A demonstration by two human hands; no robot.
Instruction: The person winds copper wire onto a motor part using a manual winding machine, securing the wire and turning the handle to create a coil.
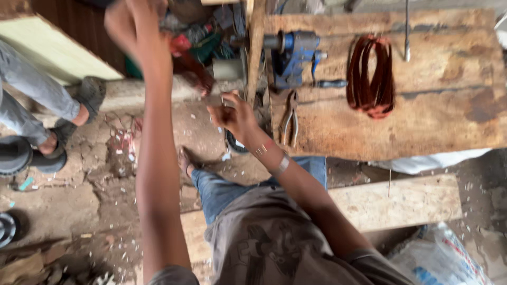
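In the head view the left hand (129, 24) is raised toward 11 o'clock, blurred, at the top of the frame. Whether its fingers are spread or closed on anything cannot be told. The right hand (235, 113) sits just left of centre, toward 12 o'clock from the person's lap. Its fingers are curled loosely near a small thin metal piece (226, 99), but the blur hides whether they grip it. The two hands are well apart.

A wooden workbench (422, 126) fills the frame from 1 to 3 o'clock. On it a blue vise (293, 55) stands at about 12 o'clock, just right of an upright wooden post (256, 47). Pliers (289, 120) lie below the vise, near the right hand and just right of it. A coil of reddish copper wire (369, 76) lies at 2 o'clock, well apart from both hands.

At 9 o'clock another person's legs in grey trousers (31, 89) and sandals show on the dirt floor (95, 200), which is littered with scraps. A wooden plank (401, 203) lies at 4 o'clock, beside a white sack (443, 261) at 5 o'clock.
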